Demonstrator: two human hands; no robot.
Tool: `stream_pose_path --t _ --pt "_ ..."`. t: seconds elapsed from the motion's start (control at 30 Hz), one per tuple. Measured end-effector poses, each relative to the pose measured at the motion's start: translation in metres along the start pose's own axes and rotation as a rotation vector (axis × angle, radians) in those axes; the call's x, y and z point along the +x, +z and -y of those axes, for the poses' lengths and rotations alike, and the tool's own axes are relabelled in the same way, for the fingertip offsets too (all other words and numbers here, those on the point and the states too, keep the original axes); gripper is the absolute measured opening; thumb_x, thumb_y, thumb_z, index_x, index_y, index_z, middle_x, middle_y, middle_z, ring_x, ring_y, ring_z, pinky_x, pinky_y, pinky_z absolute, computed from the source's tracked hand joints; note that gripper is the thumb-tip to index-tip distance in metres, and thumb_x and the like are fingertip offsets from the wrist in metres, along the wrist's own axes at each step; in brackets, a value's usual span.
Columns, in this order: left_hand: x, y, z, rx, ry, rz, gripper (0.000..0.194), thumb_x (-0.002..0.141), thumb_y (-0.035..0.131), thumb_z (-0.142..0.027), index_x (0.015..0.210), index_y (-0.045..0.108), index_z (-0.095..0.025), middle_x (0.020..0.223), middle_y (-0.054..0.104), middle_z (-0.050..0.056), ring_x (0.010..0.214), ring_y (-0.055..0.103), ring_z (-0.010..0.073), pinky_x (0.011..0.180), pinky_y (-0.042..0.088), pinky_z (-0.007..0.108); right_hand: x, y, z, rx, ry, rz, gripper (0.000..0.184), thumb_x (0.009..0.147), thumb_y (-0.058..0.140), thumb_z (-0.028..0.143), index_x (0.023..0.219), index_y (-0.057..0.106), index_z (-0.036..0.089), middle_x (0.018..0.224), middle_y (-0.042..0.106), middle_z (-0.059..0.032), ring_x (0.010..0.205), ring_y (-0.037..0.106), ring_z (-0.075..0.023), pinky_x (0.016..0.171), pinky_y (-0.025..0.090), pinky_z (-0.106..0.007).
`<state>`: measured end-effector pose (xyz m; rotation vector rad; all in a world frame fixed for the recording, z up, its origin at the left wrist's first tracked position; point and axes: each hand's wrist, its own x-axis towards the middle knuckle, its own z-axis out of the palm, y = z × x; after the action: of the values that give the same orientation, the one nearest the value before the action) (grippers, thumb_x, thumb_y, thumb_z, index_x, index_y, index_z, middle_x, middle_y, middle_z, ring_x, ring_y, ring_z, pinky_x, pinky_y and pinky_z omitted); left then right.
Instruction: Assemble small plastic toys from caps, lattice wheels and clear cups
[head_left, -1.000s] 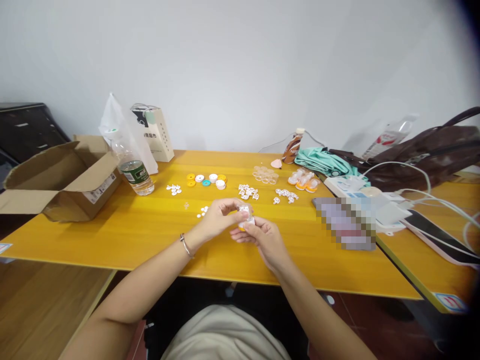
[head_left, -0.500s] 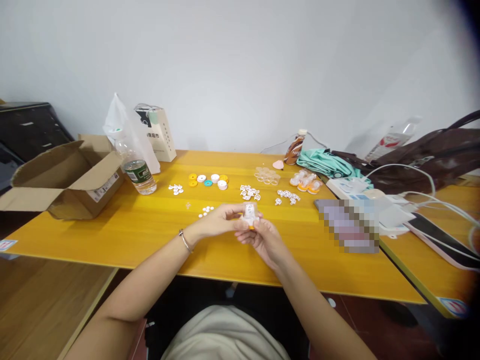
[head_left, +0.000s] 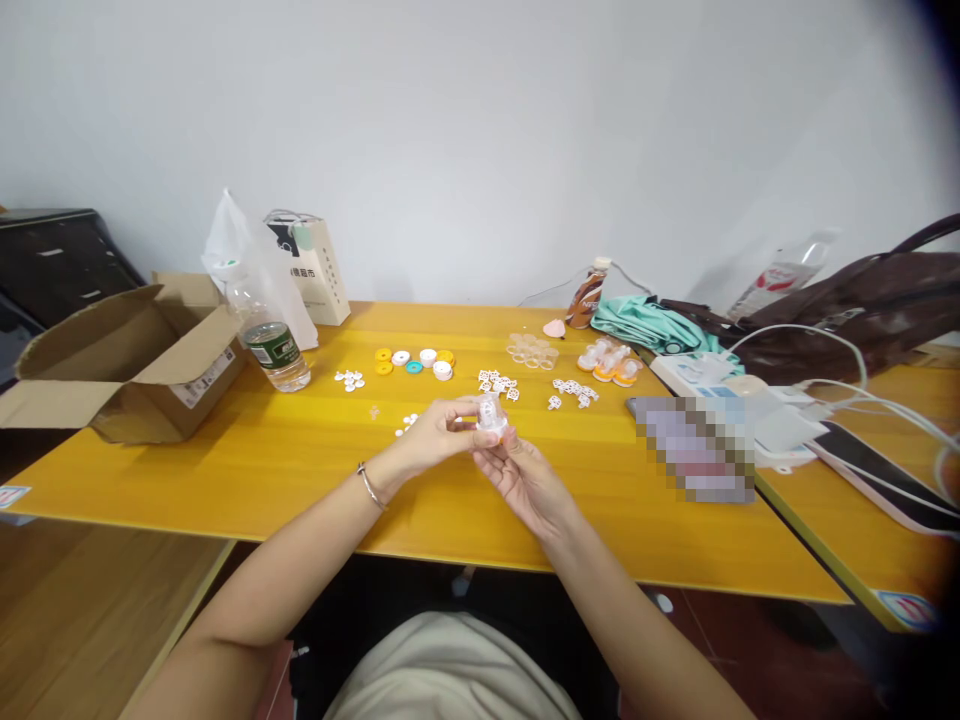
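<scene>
Between both hands, above the table, is a small clear-domed toy [head_left: 491,412] with white parts inside and an orange-edged base. My left hand [head_left: 442,437] pinches it from the left, thumb along the base. On its right side my right hand [head_left: 523,480] grips the base with thumb and fingers. Just beyond lie white cut-out pieces [head_left: 497,384] and, to their right, more white pieces [head_left: 574,391]. Small white discs [head_left: 407,424] are partly hidden behind my left hand. Similar domed toys [head_left: 609,361] with orange bases sit together farther right.
Clear cups [head_left: 532,351] and white, yellow and teal round caps [head_left: 415,362] lie farther back. An open cardboard box [head_left: 161,370] and a water bottle [head_left: 274,345] stand left. Right are a phone-like blurred object [head_left: 694,450], a power strip [head_left: 720,400] with cables and a teal cloth [head_left: 652,325].
The domed toy has turned and tilted slightly in my fingers, its orange base showing less. Both hands keep their hold and have shifted only a little.
</scene>
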<state>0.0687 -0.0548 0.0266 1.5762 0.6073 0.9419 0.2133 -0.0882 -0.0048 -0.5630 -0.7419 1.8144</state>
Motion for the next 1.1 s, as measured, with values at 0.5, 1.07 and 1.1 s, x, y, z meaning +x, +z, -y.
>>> stream_pose_path --t 0.5,1.07,1.1 --pt "-0.0002 0.0042 0.005 -0.062 -0.02 -0.055 0.024 0.068 0.069 -0.027 0.088 0.067 -0.013 0.098 0.058 0.007 0.093 0.053 0.0178 0.084 0.041 0.029 -0.0001 0.0014 -0.0038 0.087 -0.048 -0.066 0.02 0.071 0.069 0.034 0.08 0.068 0.016 0.079 0.068 -0.0014 0.072 0.06 -0.0088 0.074 0.05 -0.02" --pt "-0.0004 -0.0004 0.0028 0.078 0.04 0.011 0.023 0.074 0.063 -0.029 0.092 0.066 -0.016 0.107 0.057 0.008 0.103 0.053 0.0212 0.09 0.042 0.033 -0.0011 0.0041 0.0018 0.159 0.064 0.004 0.011 0.076 0.064 0.026 0.082 0.067 0.018 0.076 0.068 -0.0006 0.069 0.062 -0.0081 0.071 0.05 -0.017" --pt "0.0001 0.0003 0.0036 0.157 0.058 -0.01 0.022 0.075 0.063 -0.028 0.092 0.066 -0.015 0.106 0.057 0.008 0.101 0.054 0.0207 0.09 0.041 0.033 0.0002 0.0022 0.003 0.097 0.042 -0.014 0.013 0.076 0.064 0.028 0.082 0.067 0.017 0.077 0.068 -0.0012 0.072 0.062 -0.009 0.073 0.05 -0.019"
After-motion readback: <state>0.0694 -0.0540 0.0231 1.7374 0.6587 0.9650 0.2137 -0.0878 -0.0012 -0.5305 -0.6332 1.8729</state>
